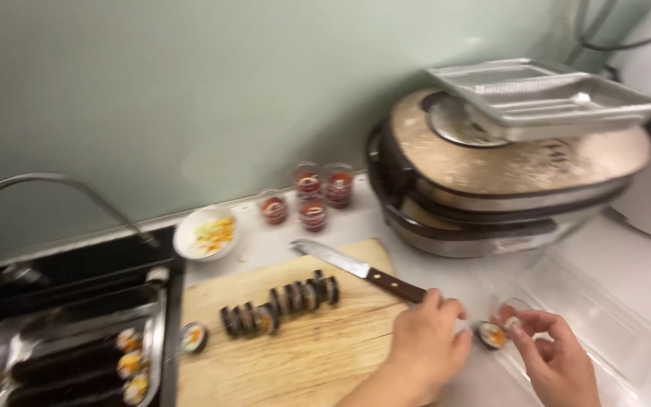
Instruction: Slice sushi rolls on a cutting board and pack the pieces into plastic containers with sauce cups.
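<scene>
Wooden cutting board [307, 354] lying on a pale counter [446, 275], carrying a row of sliced seaweed rice roll [280, 305] set on a slant across its middle. Resting above the row: a kitchen knife [359, 270], blade toward the back, brown handle pointing at the left hand [425, 343]. Left hand lying knuckles up at the board's right edge, fingers loosely curled, its thumb side close to a single roll slice [490, 335]; blurred, so touching or just beside cannot be told. Right hand [559, 362] hovering over a clear plastic tray [597, 320] on the counter, fingertips pinching at the slice's right side next to a small clear cup [512, 310]. Slice sitting between the two hands, off the board, at the tray's near left corner. Standing at the back against the green wall: four small cups of red sauce [312, 197] and a white bowl [206, 235] with yellow and pale shreds. Sitting to the left: a metal pan [62, 362] holding whole uncut rolls, one stray slice [194, 337] lying between pan and board, a curved tap [47, 192] arching above. Filling the right rear: a large rice cooker [506, 188] topped with stacked metal trays [544, 94].
</scene>
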